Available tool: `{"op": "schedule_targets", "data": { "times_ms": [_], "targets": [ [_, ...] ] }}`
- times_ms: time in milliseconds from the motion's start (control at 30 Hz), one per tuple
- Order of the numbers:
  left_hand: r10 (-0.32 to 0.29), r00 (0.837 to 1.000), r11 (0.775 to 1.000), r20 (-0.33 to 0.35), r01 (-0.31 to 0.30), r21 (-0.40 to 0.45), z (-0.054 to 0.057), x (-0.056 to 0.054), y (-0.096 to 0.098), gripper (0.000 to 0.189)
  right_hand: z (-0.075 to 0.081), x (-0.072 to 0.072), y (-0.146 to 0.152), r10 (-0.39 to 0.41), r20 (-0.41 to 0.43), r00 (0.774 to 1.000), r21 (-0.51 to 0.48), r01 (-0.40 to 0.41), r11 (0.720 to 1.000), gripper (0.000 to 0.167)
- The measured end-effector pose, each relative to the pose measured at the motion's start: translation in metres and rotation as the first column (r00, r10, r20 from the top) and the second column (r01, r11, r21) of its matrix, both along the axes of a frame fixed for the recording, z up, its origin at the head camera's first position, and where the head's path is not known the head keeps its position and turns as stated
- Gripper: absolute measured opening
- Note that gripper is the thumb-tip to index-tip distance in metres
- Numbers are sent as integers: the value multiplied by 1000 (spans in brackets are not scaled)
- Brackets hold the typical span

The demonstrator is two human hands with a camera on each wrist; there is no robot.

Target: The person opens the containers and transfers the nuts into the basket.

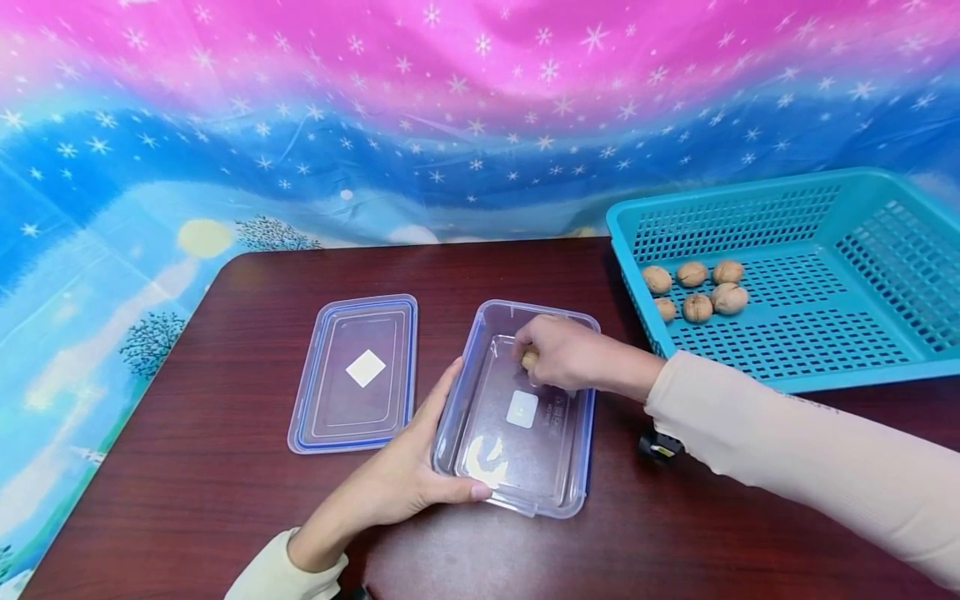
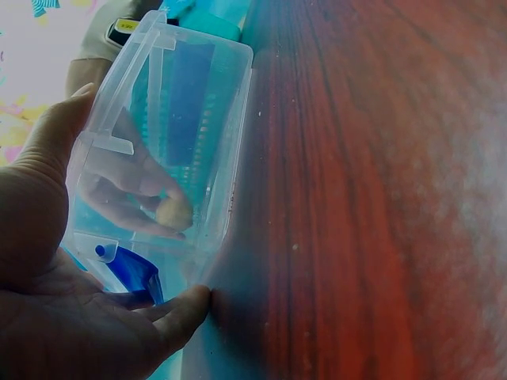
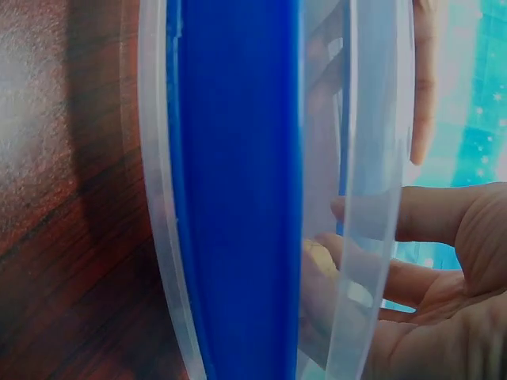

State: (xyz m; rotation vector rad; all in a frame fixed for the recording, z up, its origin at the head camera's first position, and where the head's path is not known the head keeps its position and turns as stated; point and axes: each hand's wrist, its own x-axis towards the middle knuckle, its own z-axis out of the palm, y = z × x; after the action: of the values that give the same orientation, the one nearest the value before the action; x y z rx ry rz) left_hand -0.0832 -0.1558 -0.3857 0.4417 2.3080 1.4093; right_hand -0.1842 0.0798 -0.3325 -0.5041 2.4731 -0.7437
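Note:
A clear plastic food container (image 1: pixel 502 442) lies uncovered on the dark wooden table. My left hand (image 1: pixel 401 477) grips its near left corner, thumb over the near rim and fingers along the left wall. Inside the box, toward its far end, my right hand (image 1: pixel 568 354) pinches a walnut (image 1: pixel 529 360). Through the clear wall in the left wrist view, that walnut (image 2: pixel 174 212) shows low between the fingertips; whether it touches the floor I cannot tell. A blue side latch (image 3: pixel 238 190) fills much of the right wrist view and hides part of the box.
Left of the box lies its clear lid (image 1: pixel 356 412) with a blue seal and a white label. A teal perforated basket (image 1: pixel 750 193) stands at the right, with several walnuts (image 1: pixel 729 298) at its left end. Behind the table hangs a snowflake-patterned cloth (image 1: pixel 420 108).

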Motion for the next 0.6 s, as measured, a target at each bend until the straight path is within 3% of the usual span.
{"op": "schedule_targets", "data": {
  "times_ms": [367, 600],
  "targets": [
    [-1, 1000, 1000, -11, 1, -4, -1, 0, 0, 133, 3, 0, -1, -54, -129, 990, -17, 53, 998, 22],
    [1, 1000, 1000, -6, -1, -9, 0, 0, 0, 133, 6, 3, 1, -100, -77, 992, -110, 91, 990, 15]
  ]
}}
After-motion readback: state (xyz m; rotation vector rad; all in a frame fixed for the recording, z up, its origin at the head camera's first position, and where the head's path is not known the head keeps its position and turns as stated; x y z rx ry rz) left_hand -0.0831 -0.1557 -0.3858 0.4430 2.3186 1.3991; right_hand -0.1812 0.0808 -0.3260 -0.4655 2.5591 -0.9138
